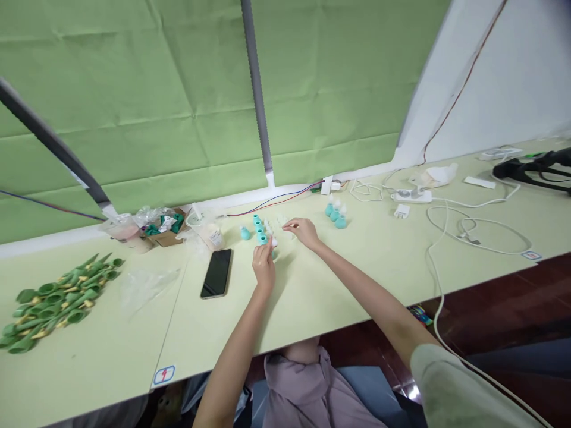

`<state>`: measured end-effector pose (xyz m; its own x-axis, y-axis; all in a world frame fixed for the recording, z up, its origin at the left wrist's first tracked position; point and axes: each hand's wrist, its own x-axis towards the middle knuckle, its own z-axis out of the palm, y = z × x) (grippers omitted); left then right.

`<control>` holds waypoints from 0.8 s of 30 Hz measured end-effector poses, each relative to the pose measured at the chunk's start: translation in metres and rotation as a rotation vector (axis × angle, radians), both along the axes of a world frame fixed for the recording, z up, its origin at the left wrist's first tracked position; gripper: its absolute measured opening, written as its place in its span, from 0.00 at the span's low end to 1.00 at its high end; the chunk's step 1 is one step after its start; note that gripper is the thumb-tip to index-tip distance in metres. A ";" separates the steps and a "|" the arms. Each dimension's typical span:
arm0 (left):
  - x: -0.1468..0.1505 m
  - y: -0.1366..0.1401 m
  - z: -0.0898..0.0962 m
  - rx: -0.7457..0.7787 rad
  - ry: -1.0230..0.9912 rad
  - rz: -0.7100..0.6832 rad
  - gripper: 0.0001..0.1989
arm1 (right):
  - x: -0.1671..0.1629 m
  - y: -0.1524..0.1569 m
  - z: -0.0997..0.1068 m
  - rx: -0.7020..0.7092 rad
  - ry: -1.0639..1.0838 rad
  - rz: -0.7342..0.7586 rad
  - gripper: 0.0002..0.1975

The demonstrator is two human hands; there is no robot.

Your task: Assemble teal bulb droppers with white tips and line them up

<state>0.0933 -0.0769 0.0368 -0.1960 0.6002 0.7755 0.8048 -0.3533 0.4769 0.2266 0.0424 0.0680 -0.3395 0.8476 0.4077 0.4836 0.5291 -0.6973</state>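
My left hand point(264, 264) is closed around a small teal bottle point(274, 254) with a white top, mostly hidden by the fingers. To the right, my right hand point(304, 232) has its fingertips pinched together beside small clear pieces point(281, 220); whatever is between them is too small to make out. A row of open teal bottles point(260, 232) stands just beyond my left hand, with small white pieces point(268, 227) beside it. One teal bottle with a pale top point(245, 232) stands left of the row. Several teal bottles with white tops point(335, 214) are grouped to the right.
A black phone point(216, 273) lies left of my hands. Behind it are a drink cup point(210, 233) and a cardboard box point(168, 236). Green plastic stem-like parts point(57, 303) are piled at far left. A power strip point(413, 195) and white cables point(473, 229) lie at right.
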 end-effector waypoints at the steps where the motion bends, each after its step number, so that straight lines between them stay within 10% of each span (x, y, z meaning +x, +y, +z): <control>1: -0.003 0.000 0.001 0.002 -0.035 0.005 0.18 | -0.008 0.007 0.005 0.053 -0.134 -0.011 0.08; 6: -0.011 0.002 0.003 -0.008 -0.160 0.053 0.17 | -0.042 0.027 0.011 0.170 -0.598 0.016 0.07; 24: -0.018 0.006 -0.002 -0.059 -0.131 0.048 0.16 | -0.069 0.036 0.005 0.219 -0.975 0.009 0.09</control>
